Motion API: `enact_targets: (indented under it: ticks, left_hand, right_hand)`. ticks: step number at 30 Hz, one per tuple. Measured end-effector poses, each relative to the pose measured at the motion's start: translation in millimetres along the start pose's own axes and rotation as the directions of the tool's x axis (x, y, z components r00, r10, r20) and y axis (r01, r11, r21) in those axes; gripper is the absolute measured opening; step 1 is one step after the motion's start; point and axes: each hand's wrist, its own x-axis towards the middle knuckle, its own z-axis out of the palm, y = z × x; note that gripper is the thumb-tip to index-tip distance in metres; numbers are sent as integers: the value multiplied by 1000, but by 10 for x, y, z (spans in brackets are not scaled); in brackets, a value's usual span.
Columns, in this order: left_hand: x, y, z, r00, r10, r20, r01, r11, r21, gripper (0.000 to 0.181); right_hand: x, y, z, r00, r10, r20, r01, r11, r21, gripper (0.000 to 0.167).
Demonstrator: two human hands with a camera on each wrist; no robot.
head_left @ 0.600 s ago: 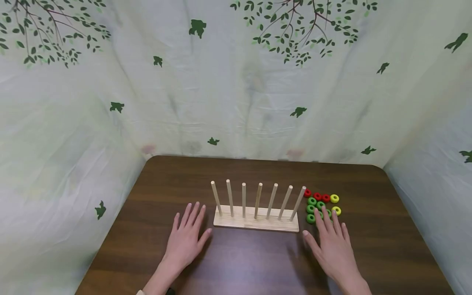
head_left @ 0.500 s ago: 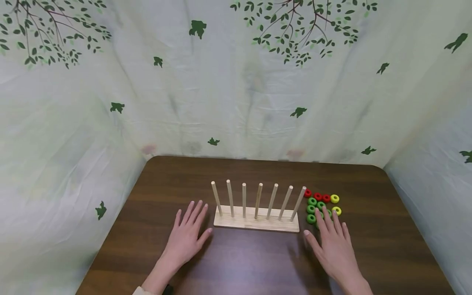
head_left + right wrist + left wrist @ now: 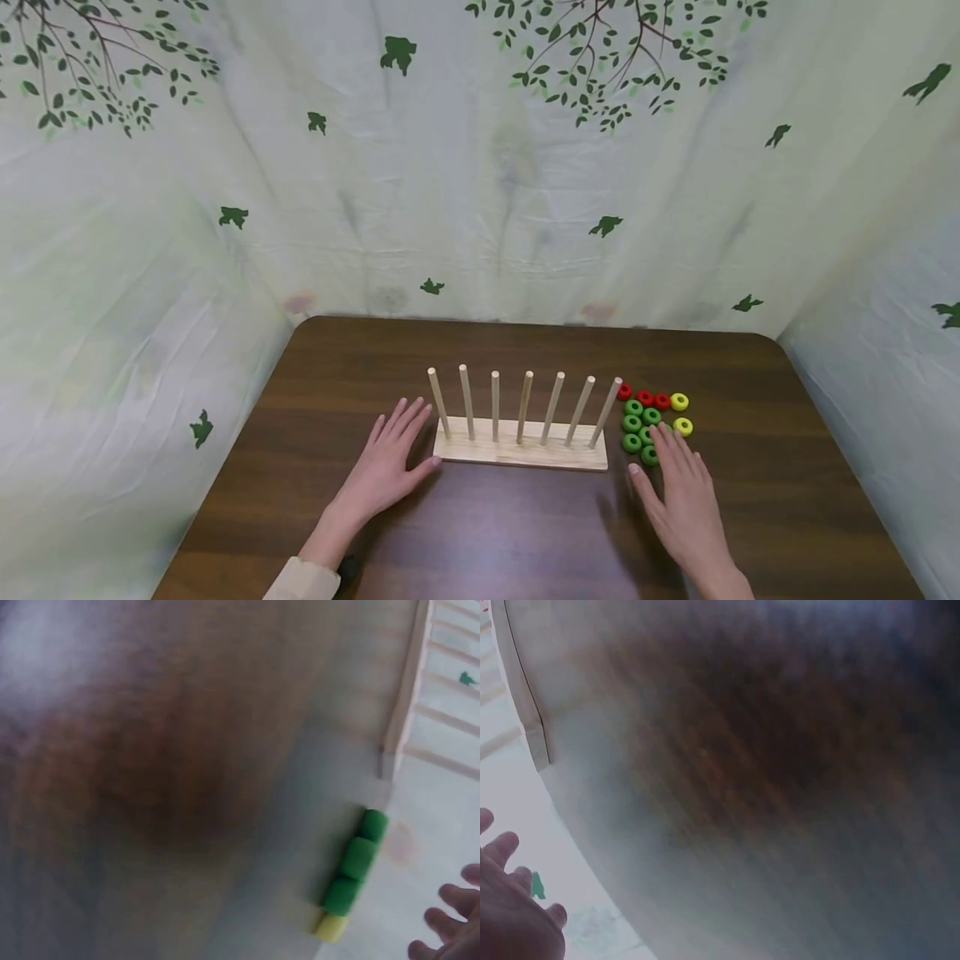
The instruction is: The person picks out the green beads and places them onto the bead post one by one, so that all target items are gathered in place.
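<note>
A pale wooden base (image 3: 521, 452) with several upright bare pegs (image 3: 551, 408) stands mid-table. The left hand (image 3: 386, 467), fingers spread and extended, has its thumb tip at the base's left end; whether it touches cannot be told. To the right of the base lie green rings (image 3: 632, 443), red rings (image 3: 644, 397) and yellow rings (image 3: 679, 402). The right hand (image 3: 684, 508) is over the near edge of the green rings, fingers extended, partly hiding some. In the right wrist view its fingers show beyond the green rings (image 3: 358, 859); in the left wrist view the left hand (image 3: 517, 907) appears at lower left.
The dark brown table (image 3: 360, 350) has rounded far corners. Behind and beside it hangs a pale cloth (image 3: 480, 183) printed with green leaves and birds. A cream sleeve (image 3: 303, 579) covers the left forearm.
The left hand has moved slightly right and away from the body, closer to the base. The right hand has shifted slightly right, uncovering more green rings.
</note>
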Motion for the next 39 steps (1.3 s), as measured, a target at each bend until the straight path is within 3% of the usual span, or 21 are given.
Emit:
enact_targets:
  ticks: [4, 12, 18, 29, 39]
  left_hand:
    - [48, -35, 21, 1000, 7, 17, -5, 996, -90, 83]
    - [131, -107, 62, 996, -15, 92, 38, 967, -253, 86]
    - [154, -162, 85, 989, -46, 141, 92, 935, -342, 86]
    - [231, -226, 87, 985, -47, 167, 110, 913, -392, 86]
    - [256, -202, 87, 977, -39, 210, 113, 928, -354, 80]
  right_hand:
    - [0, 78, 47, 998, 19, -52, -16, 998, 62, 57]
    - [42, 229, 96, 991, 123, -61, -113, 982, 152, 49]
    - [93, 300, 16, 987, 161, -15, -156, 972, 178, 45]
    - [156, 486, -68, 968, 228, 100, -244, 952, 185, 39]
    - [157, 574, -13, 957, 240, 162, -269, 945, 187, 42]
